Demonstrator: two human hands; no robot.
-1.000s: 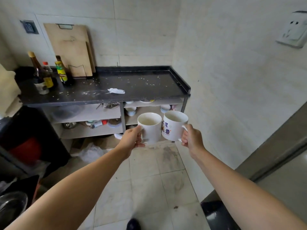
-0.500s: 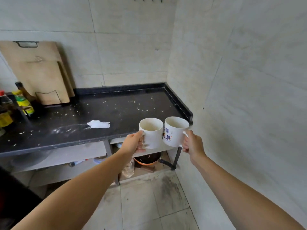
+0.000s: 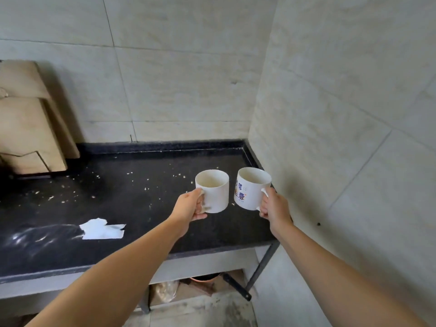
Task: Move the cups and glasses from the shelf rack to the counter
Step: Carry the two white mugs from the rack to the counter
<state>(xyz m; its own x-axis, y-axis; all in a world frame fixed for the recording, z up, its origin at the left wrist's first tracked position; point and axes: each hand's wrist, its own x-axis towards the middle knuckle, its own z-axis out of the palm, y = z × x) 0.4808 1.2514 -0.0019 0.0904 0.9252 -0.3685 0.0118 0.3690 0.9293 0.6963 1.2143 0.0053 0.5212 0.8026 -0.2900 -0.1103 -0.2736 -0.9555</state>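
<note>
each hand grips a mug by its handle over the black bench (image 3: 146,208): left hand (image 3: 188,207) the plain mug (image 3: 213,191), right hand (image 3: 274,208) the printed mug (image 3: 251,188) (both seemingly not yet down). lower them level, slightly apart, before the fingers let go.

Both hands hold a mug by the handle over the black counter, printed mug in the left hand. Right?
Not quite. The head view shows the printed mug in the right hand; the left hand holds the plain mug. The rest stands: each mug is held by its handle over the black counter.
</note>
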